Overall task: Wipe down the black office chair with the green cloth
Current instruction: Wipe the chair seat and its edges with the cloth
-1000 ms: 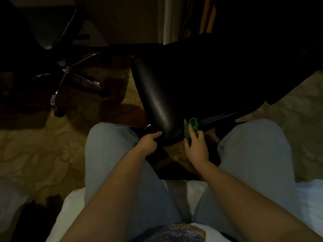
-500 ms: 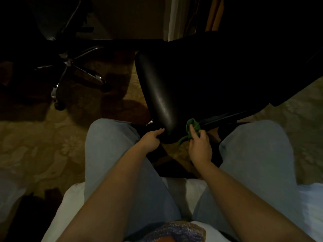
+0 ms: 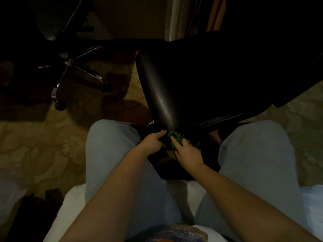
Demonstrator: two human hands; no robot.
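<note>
Now cloth sits lower and further left than half second back: bunched at bottom corner of chair, centre frame, just beside left hand. Right hand pinches cloth, index laid across it, pressing wad to dark edge. Left hand unmoved, thumb on top, fingers curled under same corner, steadying. Likely meaning: wipe running leftward along lower rim; broad glossy face above still to judge. Second chair upper left, well apart.

A glossy black chair and a green cloth are seen. The carpet is patterned in tan with paler flowers. Light blue jeans and a white bed are shown near.
</note>
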